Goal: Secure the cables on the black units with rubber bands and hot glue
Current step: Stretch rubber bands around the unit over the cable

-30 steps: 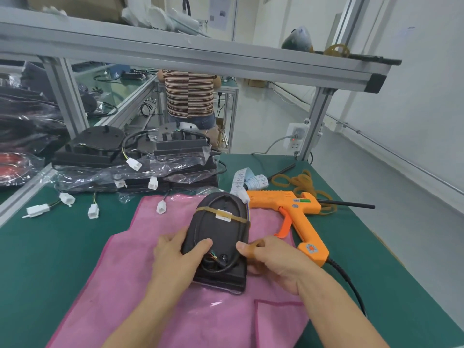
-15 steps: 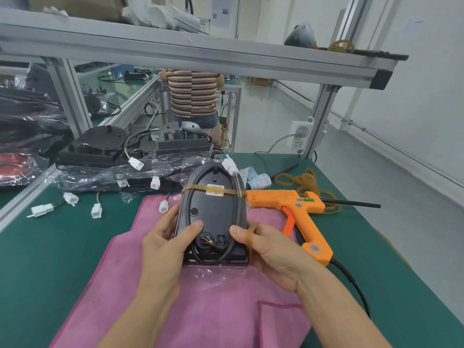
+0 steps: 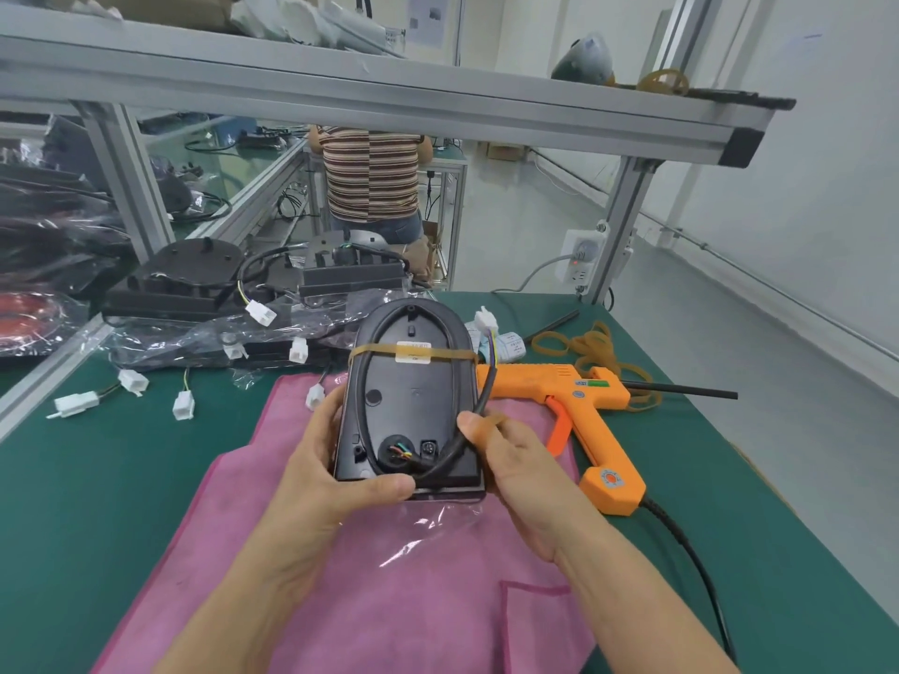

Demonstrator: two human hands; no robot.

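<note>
Your left hand [image 3: 335, 474] grips the lower left corner of the black unit [image 3: 413, 406], thumb lying across its bottom edge, and props it tilted up off the pink cloth [image 3: 389, 600]. Your right hand [image 3: 511, 459] holds the lower right side, the thumb pressing the black cable [image 3: 479, 406] against the unit's edge, with what looks like a second rubber band [image 3: 494, 423] looped over that thumb.

One rubber band [image 3: 374, 351] already crosses the upper part of the unit over a white label, pinning the cable loop that runs round the rim. So you appear to be in the banding step, with the lower band still to go on. The next move, I'd judge, calls for stretching that band over the bottom end without letting the cable slip from its groove; the thumb must keep it pressed until the band seats. Glue comes after: the orange glue gun [image 3: 574, 396] lies on the bench [image 3: 121, 454] just right of the unit, spare bands [image 3: 584, 347] beyond it.

Your right fingers are hidden behind the unit. The band on your thumb is blurred, so its full loop cannot be traced. The coloured wires at the round port are too small to read.
</note>
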